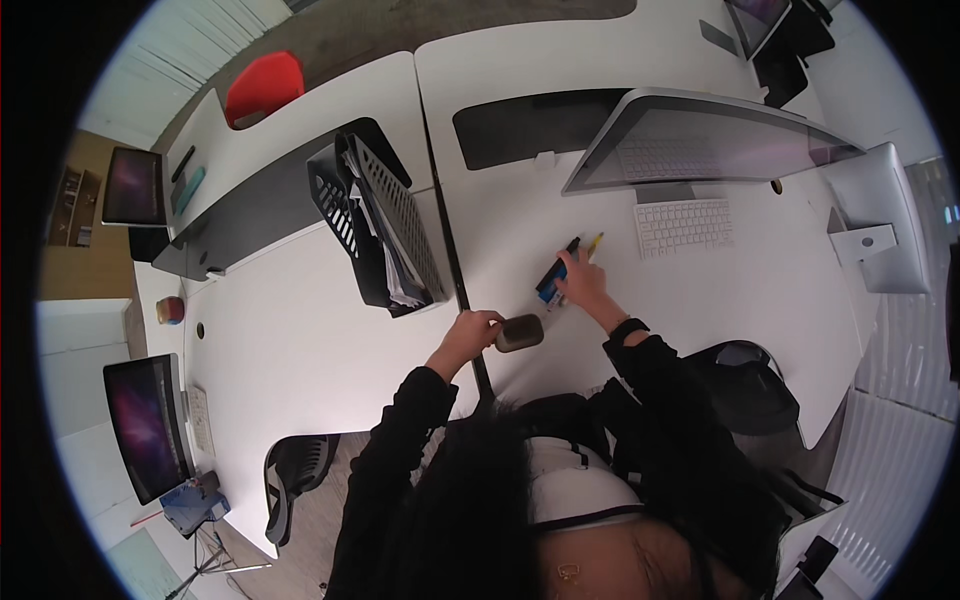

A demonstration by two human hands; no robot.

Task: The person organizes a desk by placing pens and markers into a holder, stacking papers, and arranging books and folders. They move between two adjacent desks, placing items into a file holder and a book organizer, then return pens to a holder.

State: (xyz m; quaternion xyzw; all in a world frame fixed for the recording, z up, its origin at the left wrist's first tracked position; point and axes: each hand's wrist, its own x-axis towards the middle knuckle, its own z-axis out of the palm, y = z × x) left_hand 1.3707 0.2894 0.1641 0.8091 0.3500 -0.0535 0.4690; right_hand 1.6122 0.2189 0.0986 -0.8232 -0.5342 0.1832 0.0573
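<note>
My left hand (472, 334) grips the near-left rim of a small brown rounded container (519, 333), close to the seam between two white desks. The container's mouth seems to face up, and its inside is too dark to read. Over on the right desk, my right hand (583, 283) has its fingers around a small bundle of pens. A black marker (559, 262) and a blue item (550, 289) show on its left side. A yellow pen (595, 245) sticks out beyond the fingers. Whether the bundle touches the desk I cannot tell.
Beyond my left hand stands a black perforated file rack (382, 225) full of papers. A white keyboard (684, 228) and a large monitor (712, 142) are at the right. Black chairs (300, 472) tuck under the desks (315, 360). A silver display (874, 217) stands far right.
</note>
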